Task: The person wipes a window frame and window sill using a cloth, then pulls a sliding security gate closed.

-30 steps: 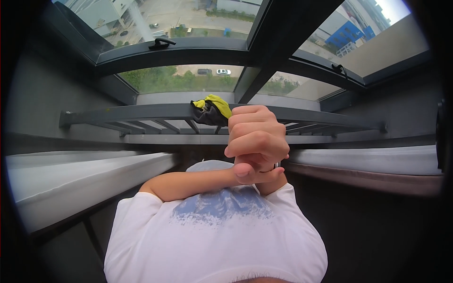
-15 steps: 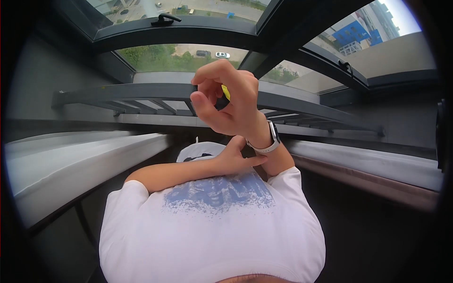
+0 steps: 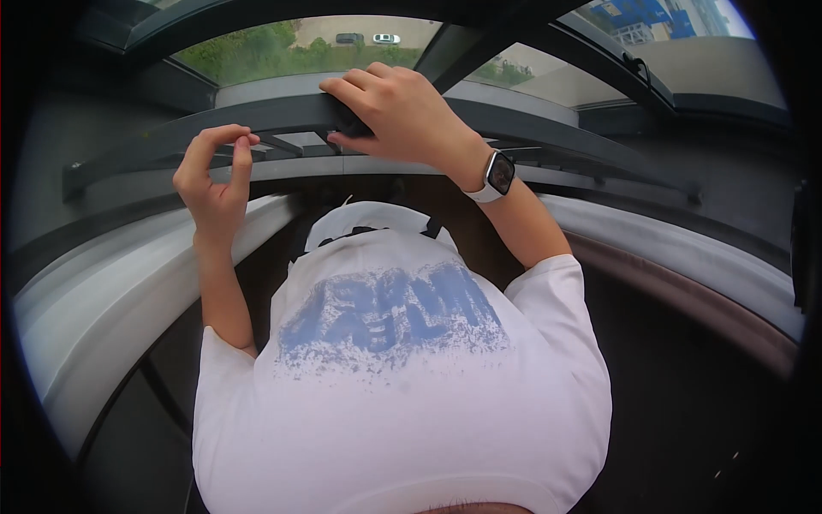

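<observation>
In front of the dark metal railing, my right hand [image 3: 390, 111] is raised with its fingers curled over a dark rounded thing [image 3: 349, 118], mostly hidden by the palm and fingers; its kind is unclear. A watch [image 3: 497, 176] with a pale band is on my right wrist. To the left, my left hand [image 3: 216, 176] is held up apart from it, index finger and thumb brought together in a pinch. Anything between those tips is too small to make out. The railing [image 3: 257, 116] runs behind both hands.
Windows with dark frames [image 3: 479, 51] stand beyond the railing, with greenery and parked cars far below. A pale covered ledge [image 3: 154, 278] lies at left and another pale ledge [image 3: 659, 244] at right. A white garment with blue print [image 3: 394, 317] covers my torso.
My left hand has left the right forearm and swung up to the left, into a pinch. My right hand has turned palm down, slightly left and higher; yellow inside its grasp no longer shows.
</observation>
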